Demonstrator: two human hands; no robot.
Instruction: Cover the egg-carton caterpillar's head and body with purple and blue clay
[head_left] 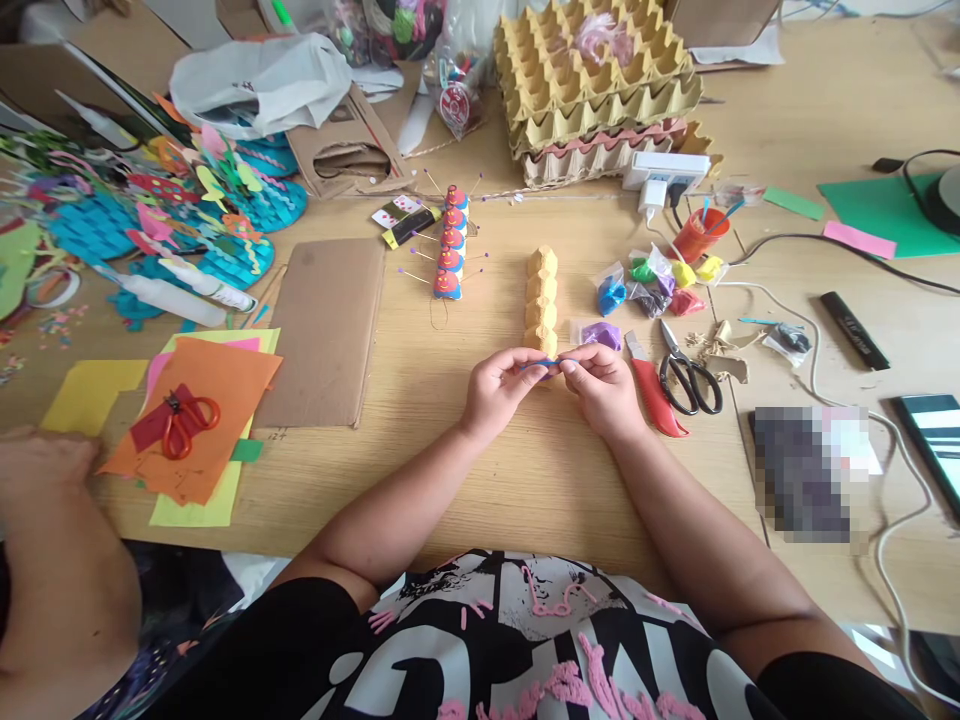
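Observation:
Both hands meet over the table in front of me, pinching a thin blue strip (546, 363) between their fingertips. My left hand (504, 388) has its left end, my right hand (600, 388) its right end. Just beyond the fingers stands a plain yellow strip of egg-carton cups (541, 295), its near end partly hidden by them. Farther left is a painted red and blue caterpillar (451, 245) with purple-tipped sticks. Small bags of coloured clay (611, 292) lie to the right, with a purple one (601, 335) close to my right hand.
A red-handled cutter (657, 398) and black scissors (690, 380) lie right of my right hand. Brown cardboard (321, 335) and orange paper (232, 400) are at left, beside another person's arm (64, 560). Egg trays (592, 100) are stacked behind; a white cable runs along the right.

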